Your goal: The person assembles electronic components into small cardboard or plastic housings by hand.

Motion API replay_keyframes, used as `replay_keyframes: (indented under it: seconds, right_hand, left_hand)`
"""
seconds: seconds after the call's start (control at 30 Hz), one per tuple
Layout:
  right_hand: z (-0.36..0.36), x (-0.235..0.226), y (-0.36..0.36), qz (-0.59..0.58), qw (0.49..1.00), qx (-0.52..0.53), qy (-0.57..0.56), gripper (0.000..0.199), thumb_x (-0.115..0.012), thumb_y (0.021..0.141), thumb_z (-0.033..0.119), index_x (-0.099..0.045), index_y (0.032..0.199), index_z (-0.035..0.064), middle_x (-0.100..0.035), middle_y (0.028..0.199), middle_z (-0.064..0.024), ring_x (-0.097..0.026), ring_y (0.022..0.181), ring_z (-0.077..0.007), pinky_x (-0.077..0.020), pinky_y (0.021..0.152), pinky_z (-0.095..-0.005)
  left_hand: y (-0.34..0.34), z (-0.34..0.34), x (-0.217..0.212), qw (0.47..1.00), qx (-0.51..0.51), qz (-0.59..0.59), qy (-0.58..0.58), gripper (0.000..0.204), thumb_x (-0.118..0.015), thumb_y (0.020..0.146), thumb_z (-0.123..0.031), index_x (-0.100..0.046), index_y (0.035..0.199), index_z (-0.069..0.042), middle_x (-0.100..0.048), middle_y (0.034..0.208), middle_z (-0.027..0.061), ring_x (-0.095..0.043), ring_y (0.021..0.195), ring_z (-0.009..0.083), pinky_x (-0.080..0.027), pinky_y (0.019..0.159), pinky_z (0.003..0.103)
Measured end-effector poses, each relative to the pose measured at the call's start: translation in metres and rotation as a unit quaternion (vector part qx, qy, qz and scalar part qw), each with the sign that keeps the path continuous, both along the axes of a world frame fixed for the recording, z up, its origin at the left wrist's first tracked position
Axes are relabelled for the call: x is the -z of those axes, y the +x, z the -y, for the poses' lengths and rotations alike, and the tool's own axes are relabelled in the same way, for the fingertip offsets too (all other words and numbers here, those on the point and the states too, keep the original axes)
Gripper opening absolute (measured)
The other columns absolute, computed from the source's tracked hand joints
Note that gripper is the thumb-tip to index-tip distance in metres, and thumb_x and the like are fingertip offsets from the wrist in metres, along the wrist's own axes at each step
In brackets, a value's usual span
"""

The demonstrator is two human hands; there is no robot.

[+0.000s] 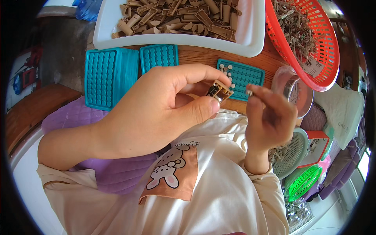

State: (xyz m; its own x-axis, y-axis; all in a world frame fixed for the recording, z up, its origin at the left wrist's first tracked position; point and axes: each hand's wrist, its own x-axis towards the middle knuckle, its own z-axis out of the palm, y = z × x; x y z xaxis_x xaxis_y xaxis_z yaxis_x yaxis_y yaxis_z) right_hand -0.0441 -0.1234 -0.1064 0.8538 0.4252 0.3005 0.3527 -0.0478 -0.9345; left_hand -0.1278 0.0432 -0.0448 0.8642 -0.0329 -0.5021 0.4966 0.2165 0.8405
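My left hand (168, 94) is closed round a small brown plastic housing (220, 92), pinched between thumb and fingers with its hollow side showing. Something dark and a shiny bit sit inside that hollow. Just to the right, my right hand (272, 113) pinches a small round silvery piece (250, 93) between thumb and forefinger, apart from the housing; its other fingers are slightly blurred. Beneath and beyond both hands lies a teal tray (252, 74) with rows of round bumps. Several small pale discs (225, 69) rest loose on its left part.
A white bin (250, 43) of brown plastic parts stands at the back. Stacked teal trays (102, 78) and another teal tray (158, 56) lie left. At right are a red basket (325, 51) of tangled parts, a clear-lined bowl (305, 98), a pale basket (299, 145) and a green basket (304, 182).
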Motion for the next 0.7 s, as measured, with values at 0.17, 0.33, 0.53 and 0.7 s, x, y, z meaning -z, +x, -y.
replay_keyframes:
  seconds: [0.17, 0.33, 0.53, 0.7]
  right_hand:
    - [-0.017, -0.003, -0.008, 0.241, 0.966, -0.081, 0.043, 0.019, -0.062, 0.06, -0.006, -0.054, 0.077, -0.0046, -0.06, 0.079, -0.016, -0.061, 0.073, -0.0279, -0.0508, 0.06, -0.0301]
    - [-0.022, -0.007, -0.007, 0.31, 0.94, -0.139, -0.024, 0.027, -0.06, 0.062, -0.009, -0.049, 0.087, -0.0047, -0.059, 0.081, -0.0172, -0.06, 0.074, -0.0299, -0.0497, 0.064, -0.0317]
    - [-0.006, 0.004, 0.008, 0.019, 0.994, -0.097, -0.041, 0.029, -0.064, 0.061, -0.003, -0.052, 0.087, -0.002, -0.059, 0.082, -0.01, -0.058, 0.076, -0.0213, -0.0481, 0.063, -0.0289]
    - [0.014, 0.045, 0.031, -0.076, 0.95, -0.051, -0.299, 0.028, -0.063, 0.064, -0.001, -0.053, 0.089, 0.0013, -0.058, 0.082, -0.0099, -0.057, 0.069, -0.0176, -0.0464, 0.059, -0.0271]
  left_hand:
    - [0.001, 0.001, -0.006, 0.999, 0.011, 0.019, 0.024, 0.03, -0.048, 0.083, -0.006, -0.043, 0.111, 0.003, -0.054, 0.09, 0.0062, -0.052, 0.083, 0.0086, -0.044, 0.074, 0.023]
    - [0.001, -0.001, -0.004, 0.998, 0.02, -0.045, 0.044, 0.028, -0.047, 0.082, -0.004, -0.044, 0.109, 0.004, -0.055, 0.085, 0.0057, -0.052, 0.076, 0.0073, -0.044, 0.067, 0.021]
    - [0.004, -0.009, -0.008, 0.998, -0.02, -0.06, -0.03, 0.023, -0.043, 0.08, -0.007, -0.048, 0.1, 0.001, -0.055, 0.084, 0.007, -0.052, 0.07, 0.007, -0.043, 0.065, 0.019]
    - [0.003, -0.007, -0.009, 0.997, -0.02, -0.056, -0.042, 0.024, -0.043, 0.079, -0.011, -0.049, 0.099, 0.0, -0.055, 0.084, 0.0074, -0.051, 0.068, 0.0067, -0.042, 0.064, 0.019]
